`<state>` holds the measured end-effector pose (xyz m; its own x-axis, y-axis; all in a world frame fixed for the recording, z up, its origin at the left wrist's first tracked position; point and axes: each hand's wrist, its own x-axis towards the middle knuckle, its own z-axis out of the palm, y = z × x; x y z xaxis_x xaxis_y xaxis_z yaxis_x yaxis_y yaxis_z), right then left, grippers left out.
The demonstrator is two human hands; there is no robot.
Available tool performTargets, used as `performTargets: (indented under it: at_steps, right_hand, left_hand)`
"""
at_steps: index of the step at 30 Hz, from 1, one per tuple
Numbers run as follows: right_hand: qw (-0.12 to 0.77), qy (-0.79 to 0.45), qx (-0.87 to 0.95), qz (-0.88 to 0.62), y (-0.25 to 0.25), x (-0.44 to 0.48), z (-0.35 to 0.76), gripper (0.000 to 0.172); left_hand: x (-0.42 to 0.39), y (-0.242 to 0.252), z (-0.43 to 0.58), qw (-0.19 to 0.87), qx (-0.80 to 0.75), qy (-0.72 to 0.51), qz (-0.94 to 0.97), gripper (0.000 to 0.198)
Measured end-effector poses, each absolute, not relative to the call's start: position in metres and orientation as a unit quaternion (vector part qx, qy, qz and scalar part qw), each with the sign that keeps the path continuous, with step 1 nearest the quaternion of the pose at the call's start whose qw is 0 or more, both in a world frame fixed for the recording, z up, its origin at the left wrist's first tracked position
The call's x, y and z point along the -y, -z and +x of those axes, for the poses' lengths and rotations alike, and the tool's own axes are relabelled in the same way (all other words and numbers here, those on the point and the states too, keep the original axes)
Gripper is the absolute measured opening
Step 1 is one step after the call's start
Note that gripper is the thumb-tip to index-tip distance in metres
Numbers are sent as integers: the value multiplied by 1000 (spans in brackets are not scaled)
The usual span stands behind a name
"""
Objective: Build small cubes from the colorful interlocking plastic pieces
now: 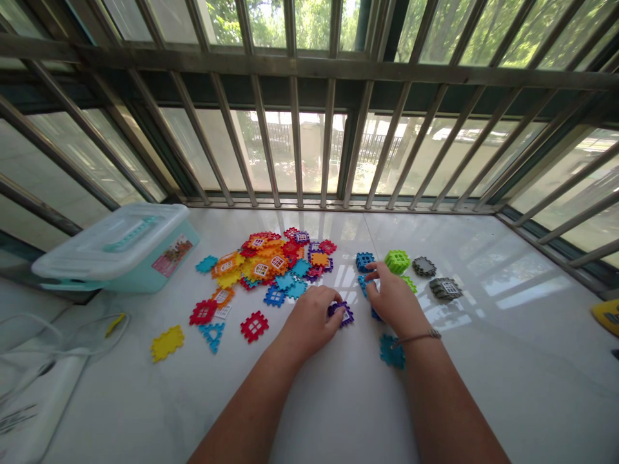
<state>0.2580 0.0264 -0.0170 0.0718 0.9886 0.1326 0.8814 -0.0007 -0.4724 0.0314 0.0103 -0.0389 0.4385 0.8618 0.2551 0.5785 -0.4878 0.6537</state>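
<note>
My left hand is closed on a purple interlocking tile with a white window insert, low over the white surface. My right hand has its fingers apart, close beside the blue tiles; whether the fingertips touch them I cannot tell. A dark blue stack of tiles stands just beyond those fingers. Part of another blue piece shows beneath the right palm. Near the right wrist lies a teal tile, partly covered by the forearm.
A mixed heap of tiles spreads left of centre. Green tiles, a round grey stack and a grey window stack stand at right. A lidded teal box sits far left. Metal bars line the back.
</note>
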Motion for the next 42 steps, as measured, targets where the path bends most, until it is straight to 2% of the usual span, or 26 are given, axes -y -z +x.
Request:
performTargets:
  at_steps: [5,8,19,30,42]
  right_hand:
    - [249,-96,661,-701,14,-26,258,38]
    - [266,-92,654,-702,14,-26,259,37]
    - [298,-87,649,-695,10,-24,253,34]
    - [292,-111,675,-669,9,-23,248,30]
    - [250,-167,728,-616,11,-18,236,30]
  left_hand:
    - [-11,42,30,244,-478,-258,803,68]
    - [-12,43,29,241,-494,-224,805,83]
    - [-12,46,31,241,-481,-191,821,58]
    - [-7,38,29,223,-485,-171,828,55]
    - [-11,47,27,272,-429,-223,832,54]
